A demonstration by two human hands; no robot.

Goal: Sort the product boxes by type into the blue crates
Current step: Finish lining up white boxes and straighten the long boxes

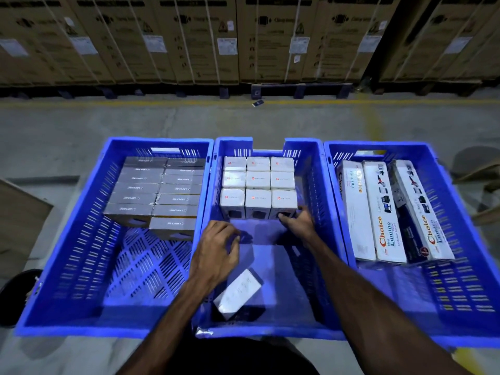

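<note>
Three blue crates stand side by side on the concrete floor; the middle crate (316, 185) serves as the reference for all positions below.

Middle crate: nine white cube boxes (258, 189) stand in a three-by-three block against its far wall, touching one another. One further white box (238, 293) lies tilted on the crate floor near the near wall, apart from the block.

Right hand (297, 223): it reaches into the middle crate and rests at the near right corner of the block. The thumb and fingers curl round the lower edge of the corner box (284, 201), gripping it.

Left hand (216, 253): it hangs over the near left part of the middle crate, above the tilted box. The fingers are loosely curled and hold nothing visible.

Crate to the left of the middle crate (67, 253): grey flat boxes (157, 190) lie stacked in two columns in its far half. One of them sits lower, at the near end of the right column.

Crate to the right of the middle crate (465, 266): long white "Choice" cartons (384, 212) lie lengthwise, side by side, leaning against one another.

Beyond the middle crate: a yellow floor line (108, 103), then a row of large brown cartons (189, 39) on pallets. A small object (257, 103) lies on the floor near that line; its type cannot be determined.
</note>
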